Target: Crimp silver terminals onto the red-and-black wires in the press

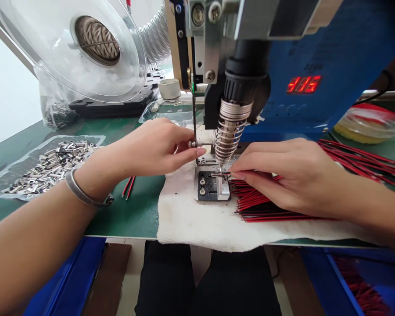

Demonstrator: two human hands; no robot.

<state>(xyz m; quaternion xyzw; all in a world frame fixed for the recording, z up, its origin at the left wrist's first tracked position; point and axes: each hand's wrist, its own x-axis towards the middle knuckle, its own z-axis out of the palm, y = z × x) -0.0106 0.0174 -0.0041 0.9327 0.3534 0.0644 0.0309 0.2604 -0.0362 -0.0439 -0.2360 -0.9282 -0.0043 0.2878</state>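
Note:
My left hand (164, 147) reaches in beside the soldering machine, thumb and fingers drawn together around a small metal fitting (193, 144) on its thin guide rod. Whether it grips that fitting or something hidden behind it, I cannot tell. Between thumb and fingertips, my right hand (283, 173) pinches a thin red-and-black wire (228, 174). The wire's end meets a small metal connector (216, 175) lying on the fixture block (222, 188). Just above it is the soldering tip, ringed by a coil spring (231, 127). Under my right hand lies a bundle of red and black wires (255, 210).
A clear tray of metal connectors (57, 164) sits at the left, with two short wire pieces (128, 188) near my wrist. A large clear spool (59, 57) stands behind. The blue control box (303, 114) shows red digits. More wires (365, 162) lie at right.

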